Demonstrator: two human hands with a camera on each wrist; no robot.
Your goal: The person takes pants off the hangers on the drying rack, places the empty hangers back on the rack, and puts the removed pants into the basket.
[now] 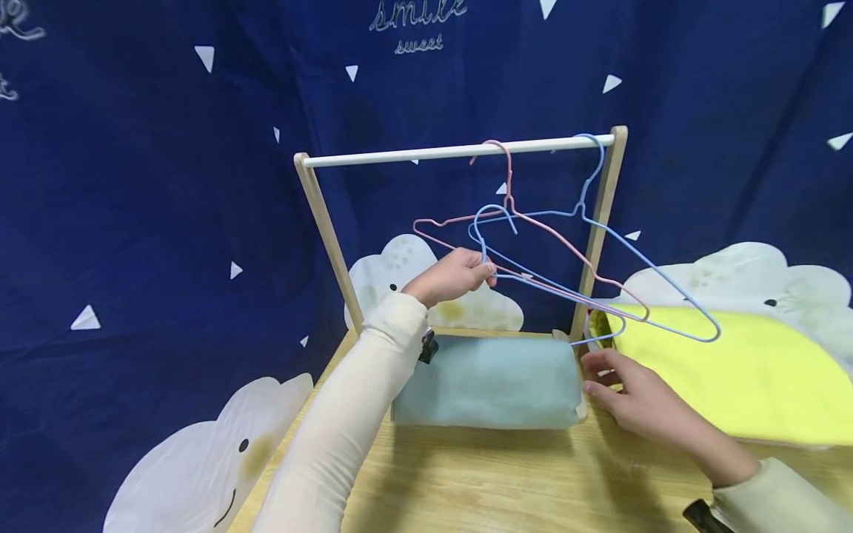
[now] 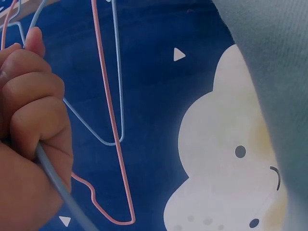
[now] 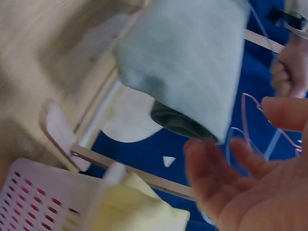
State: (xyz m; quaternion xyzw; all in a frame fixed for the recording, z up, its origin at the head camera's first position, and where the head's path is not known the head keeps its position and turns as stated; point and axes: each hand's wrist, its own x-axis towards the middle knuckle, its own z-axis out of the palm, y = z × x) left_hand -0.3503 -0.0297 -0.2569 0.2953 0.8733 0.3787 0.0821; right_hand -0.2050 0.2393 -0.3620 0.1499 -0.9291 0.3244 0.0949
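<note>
My left hand (image 1: 456, 275) grips a blue clothes hanger (image 2: 65, 192) near its neck, fingers curled round the wire. That hanger's hook points up, and its body slants down to the right. Behind it, a pink hanger (image 1: 510, 178) and a second blue hanger (image 1: 640, 255) hang from the white rod (image 1: 400, 155) of a small wooden rack. A folded pale-teal cloth (image 1: 493, 381) lies low at the rack's base, below my left hand. Beside its right end is my right hand (image 1: 633, 396), holding nothing, fingers loosely bent; the right wrist view shows the fingertips close to the cloth's folded end.
To the right, a yellow cloth (image 1: 733, 370) lies over a pale basket (image 3: 43, 192) with slotted sides. Wooden posts (image 1: 326, 237) carry the rod at each end. The light wood tabletop (image 1: 453, 481) spreads in front, and a dark blue printed curtain (image 1: 166, 185) hangs behind.
</note>
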